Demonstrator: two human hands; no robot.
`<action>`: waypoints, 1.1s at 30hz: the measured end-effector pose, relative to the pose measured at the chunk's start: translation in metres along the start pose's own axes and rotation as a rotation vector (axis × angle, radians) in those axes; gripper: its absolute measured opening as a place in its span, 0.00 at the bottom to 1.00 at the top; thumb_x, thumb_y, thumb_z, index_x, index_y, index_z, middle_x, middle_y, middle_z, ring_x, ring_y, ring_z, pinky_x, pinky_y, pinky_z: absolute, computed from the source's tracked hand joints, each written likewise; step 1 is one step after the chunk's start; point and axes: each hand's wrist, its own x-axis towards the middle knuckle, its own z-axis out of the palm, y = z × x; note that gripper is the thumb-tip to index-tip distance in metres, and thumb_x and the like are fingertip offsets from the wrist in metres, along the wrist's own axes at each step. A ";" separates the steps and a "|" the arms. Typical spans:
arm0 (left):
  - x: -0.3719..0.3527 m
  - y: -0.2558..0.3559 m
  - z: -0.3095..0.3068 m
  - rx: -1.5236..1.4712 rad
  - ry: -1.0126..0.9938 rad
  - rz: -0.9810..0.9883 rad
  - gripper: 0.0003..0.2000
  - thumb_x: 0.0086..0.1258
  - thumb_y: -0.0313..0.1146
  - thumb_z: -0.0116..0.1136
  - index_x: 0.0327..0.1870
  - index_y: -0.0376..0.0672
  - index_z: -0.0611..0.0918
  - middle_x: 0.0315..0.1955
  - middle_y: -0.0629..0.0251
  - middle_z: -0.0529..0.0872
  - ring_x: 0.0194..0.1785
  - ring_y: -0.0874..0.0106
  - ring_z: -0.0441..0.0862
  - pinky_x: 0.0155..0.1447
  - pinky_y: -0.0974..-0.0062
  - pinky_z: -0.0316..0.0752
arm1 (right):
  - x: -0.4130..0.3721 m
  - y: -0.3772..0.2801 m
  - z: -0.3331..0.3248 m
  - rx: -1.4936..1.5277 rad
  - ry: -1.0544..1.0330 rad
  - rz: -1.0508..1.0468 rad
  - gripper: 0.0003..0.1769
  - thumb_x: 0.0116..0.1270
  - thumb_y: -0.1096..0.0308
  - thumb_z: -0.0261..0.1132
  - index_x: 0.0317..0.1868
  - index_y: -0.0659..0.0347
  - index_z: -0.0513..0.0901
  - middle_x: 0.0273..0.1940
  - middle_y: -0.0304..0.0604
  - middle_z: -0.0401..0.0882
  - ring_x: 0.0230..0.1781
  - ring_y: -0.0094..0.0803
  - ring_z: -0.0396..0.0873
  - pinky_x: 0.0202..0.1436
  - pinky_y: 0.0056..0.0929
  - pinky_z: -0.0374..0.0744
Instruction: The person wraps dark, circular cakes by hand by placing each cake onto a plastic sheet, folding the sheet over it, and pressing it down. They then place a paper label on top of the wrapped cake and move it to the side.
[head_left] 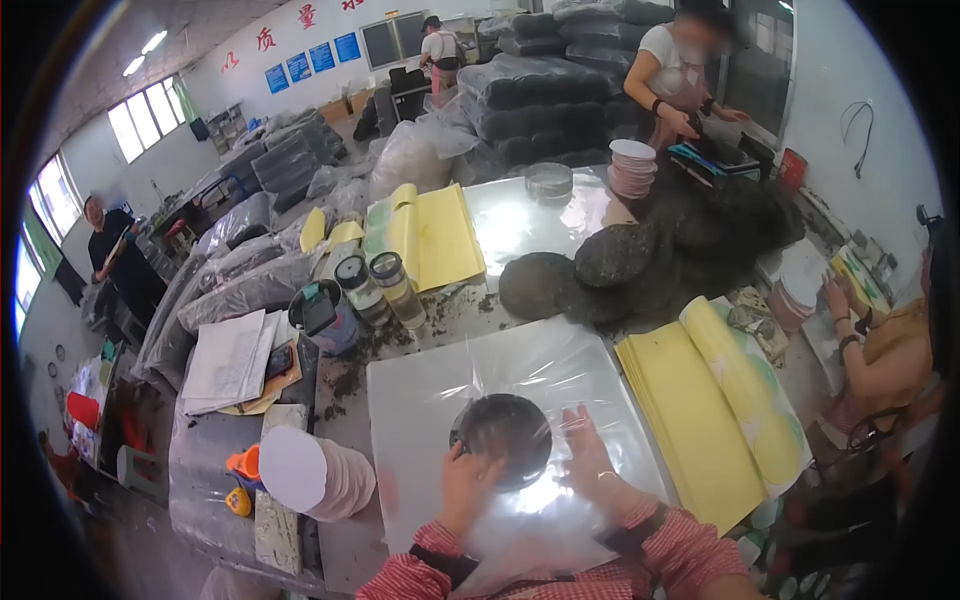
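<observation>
A dark, flat round cake (520, 430) lies in the middle of a stack of clear plastic sheets (415, 400) in front of me. My left hand (470, 487) is at the cake's near left edge, its fingertips touching the rim. Blur hides whether those fingers grip anything. To the right of the cake, my right hand (590, 452) is open over the shiny film, fingers apart and holding nothing. Similar dark round cakes (612, 255) are heaped beyond the sheets. Yellow printed wrappers (690, 425) lie to the right of the stack.
A stack of white paper discs (318, 475) stands at left, near an orange tape dispenser (243, 462). Two lidded jars (397, 290) and a bucket (325, 318) are behind. Co-workers work at the far right (890, 345) and back right (680, 75). Dark crumbs dot the table.
</observation>
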 end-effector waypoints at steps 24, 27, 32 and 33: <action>0.023 0.009 -0.005 -1.017 0.418 -0.221 0.26 0.58 0.35 0.74 0.56 0.35 0.79 0.58 0.51 0.74 0.57 0.55 0.81 0.59 0.58 0.77 | 0.077 -0.080 0.100 -0.446 -0.260 -0.527 0.20 0.75 0.64 0.58 0.62 0.64 0.80 0.47 0.51 0.86 0.52 0.42 0.84 0.61 0.38 0.78; 0.019 0.003 0.003 -0.381 0.384 0.050 0.17 0.56 0.26 0.68 0.48 0.38 0.82 0.53 0.54 0.76 0.56 0.57 0.77 0.64 0.60 0.72 | 0.068 -0.075 0.097 -0.347 0.002 -0.351 0.12 0.72 0.69 0.61 0.52 0.63 0.82 0.44 0.49 0.87 0.52 0.43 0.84 0.59 0.38 0.78; 0.027 0.012 0.018 0.167 0.368 0.043 0.20 0.51 0.32 0.70 0.48 0.40 0.84 0.50 0.55 0.81 0.57 0.52 0.78 0.62 0.57 0.74 | 0.018 -0.063 0.100 -0.888 0.033 -0.703 0.04 0.66 0.72 0.67 0.40 0.61 0.82 0.40 0.48 0.81 0.44 0.49 0.81 0.44 0.42 0.81; 0.028 0.019 0.009 0.016 0.383 0.072 0.21 0.52 0.30 0.69 0.50 0.39 0.83 0.53 0.53 0.79 0.59 0.53 0.76 0.64 0.58 0.72 | 0.026 -0.068 0.097 -0.890 0.018 -0.721 0.04 0.66 0.72 0.67 0.40 0.61 0.82 0.40 0.48 0.81 0.44 0.49 0.81 0.44 0.42 0.81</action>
